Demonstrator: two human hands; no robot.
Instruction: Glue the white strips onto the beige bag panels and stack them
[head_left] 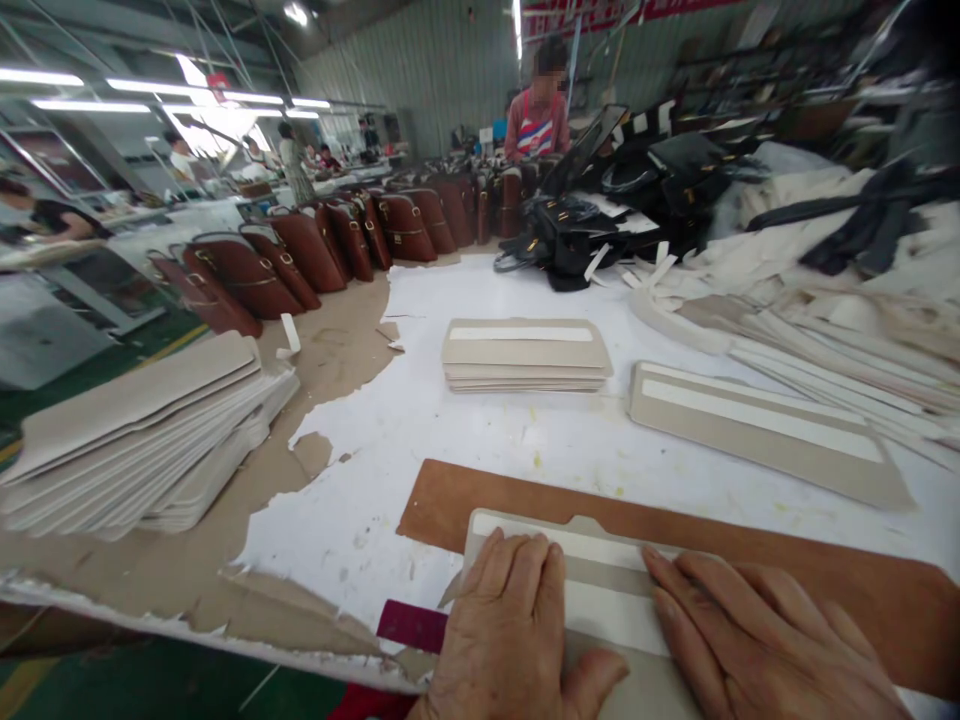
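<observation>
My left hand [514,625] lies flat, fingers stretched out, on a beige panel [600,575] with a white tape strip across it. My right hand [757,635] also rests flat on the same panel, fingers pointing left toward the strip. The panel sits on a brown board [750,545] at the table's near edge. Neither hand grips anything.
A stack of beige panels [525,355] lies mid-table, a longer taped panel [765,430] to its right, a big fanned stack [142,430] at left. Brown bags [300,250] line the far left, black bags [592,220] behind. A person [536,110] stands far off. A magenta ruler [412,625] lies by my left hand.
</observation>
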